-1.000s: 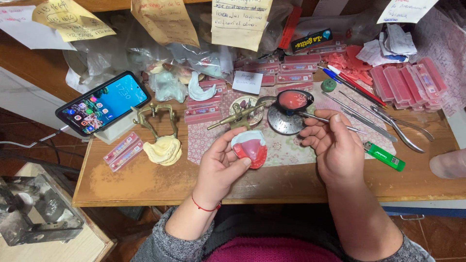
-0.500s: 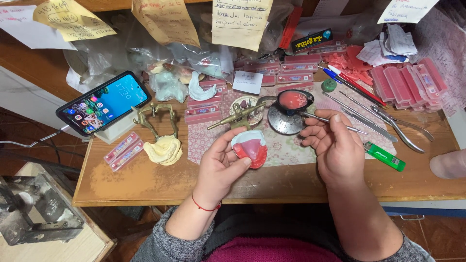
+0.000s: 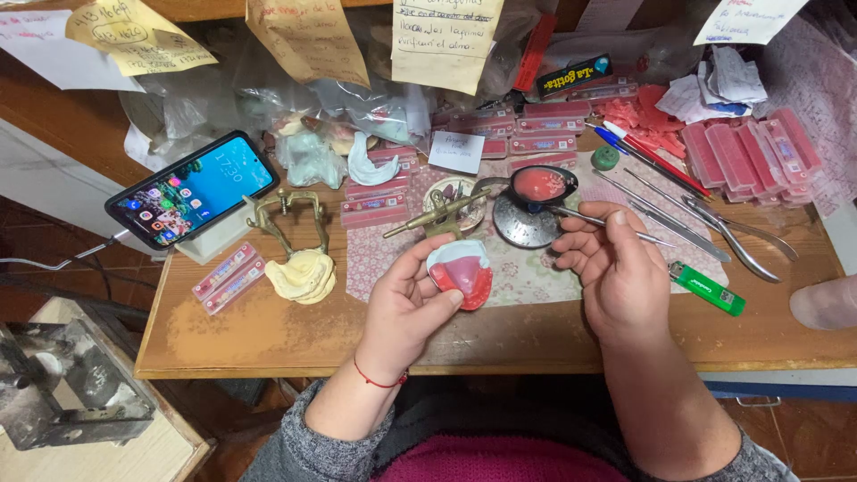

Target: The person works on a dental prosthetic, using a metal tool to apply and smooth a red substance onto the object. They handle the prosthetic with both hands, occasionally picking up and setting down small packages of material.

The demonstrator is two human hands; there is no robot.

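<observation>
Head view: the left hand grips a pale dental cast carrying a red wax base, fingers curled around its left edge, just above the wooden counter near the front edge. The right hand pinches a thin metal spatula between thumb and fingers, its tip reaching a small dark ladle of molten red wax. A green lighter lies just right of the right hand.

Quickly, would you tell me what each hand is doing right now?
Left hand: closed on the red wax denture base.
Right hand: closed on a thin metal tool.
</observation>
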